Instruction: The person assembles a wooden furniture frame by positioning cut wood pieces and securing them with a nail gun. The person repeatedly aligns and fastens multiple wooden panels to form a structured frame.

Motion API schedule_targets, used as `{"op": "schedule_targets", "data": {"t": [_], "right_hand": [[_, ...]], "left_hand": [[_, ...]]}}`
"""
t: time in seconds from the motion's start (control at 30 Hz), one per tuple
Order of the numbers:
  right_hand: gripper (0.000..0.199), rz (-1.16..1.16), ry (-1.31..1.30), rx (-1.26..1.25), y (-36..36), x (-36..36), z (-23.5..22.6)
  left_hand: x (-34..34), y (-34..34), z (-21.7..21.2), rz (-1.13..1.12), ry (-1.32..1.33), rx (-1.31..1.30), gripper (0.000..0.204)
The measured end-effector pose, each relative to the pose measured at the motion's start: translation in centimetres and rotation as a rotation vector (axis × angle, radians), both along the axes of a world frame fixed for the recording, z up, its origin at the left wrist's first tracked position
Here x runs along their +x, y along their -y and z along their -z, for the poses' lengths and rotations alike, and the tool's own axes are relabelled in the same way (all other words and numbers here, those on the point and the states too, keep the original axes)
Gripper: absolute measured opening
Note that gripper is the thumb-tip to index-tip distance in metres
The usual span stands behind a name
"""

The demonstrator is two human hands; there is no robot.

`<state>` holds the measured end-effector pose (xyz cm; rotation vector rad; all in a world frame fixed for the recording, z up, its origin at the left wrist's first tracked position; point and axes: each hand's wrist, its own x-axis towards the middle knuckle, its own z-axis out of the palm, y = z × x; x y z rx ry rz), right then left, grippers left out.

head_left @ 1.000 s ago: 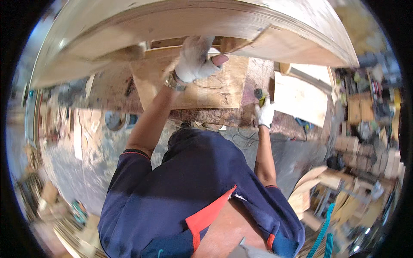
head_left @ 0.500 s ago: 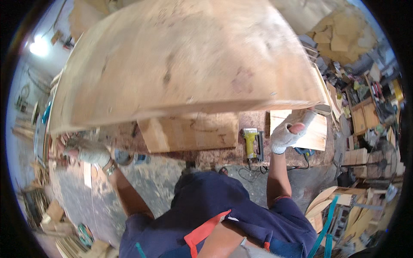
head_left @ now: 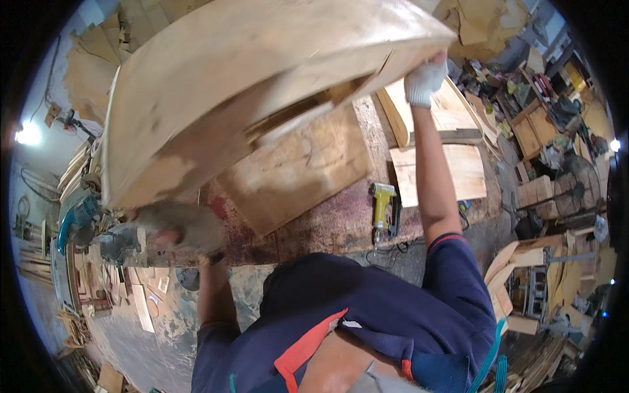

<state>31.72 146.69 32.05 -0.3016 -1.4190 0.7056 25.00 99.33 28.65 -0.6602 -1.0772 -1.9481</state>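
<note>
Lifting a large curved plywood panel (head_left: 242, 85) over the workbench (head_left: 341, 223), we have it raised and tilted, its far end up to our right and its near end down to our left. Our right hand (head_left: 424, 80), in a white glove, is clamped on the upper right corner, fingers wrapped over the edge. Our left hand (head_left: 180, 226), also gloved but blurred, sits under the lower left edge; we cannot tell how tightly its fingers are closed, though it seems to bear the panel from below.

We judge the panel broad, stiff and fairly heavy for its thinness, awkward more than weighty. It looks rough and dry rather than slippery, but its edges could splinter, so gloves help. Taking hold at two opposite ends, as now, looks best, since a single grip near the middle would let it swing.

Against half a second ago, the panel has rotated: then it lay spread level across the view, now it slants steeply. Our right hand has climbed from beside the yellow nail gun (head_left: 383, 203) to high on the corner, and our left has drawn in closer to the body.
</note>
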Motion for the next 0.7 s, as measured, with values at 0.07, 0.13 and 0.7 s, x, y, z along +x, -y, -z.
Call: {"op": "schedule_targets", "data": {"t": [0.07,0.13,0.7], "right_hand": [[0.046,0.353,0.410,0.132,-2.5,1.1,-1.6],[0.042,0.373,0.435,0.048,-1.0,2.2,-2.5],[0.072,-0.039,0.072,0.426,23.2,7.0,-11.5]], "left_hand": [[0.7,-3.7,1.0,0.040,-0.077,-0.112,0.096],[1.1,-8.5,0.4,-0.016,-0.292,-0.273,0.109],[-14.4,12.7,23.5,-0.542,0.893,-1.456,0.057]]}}
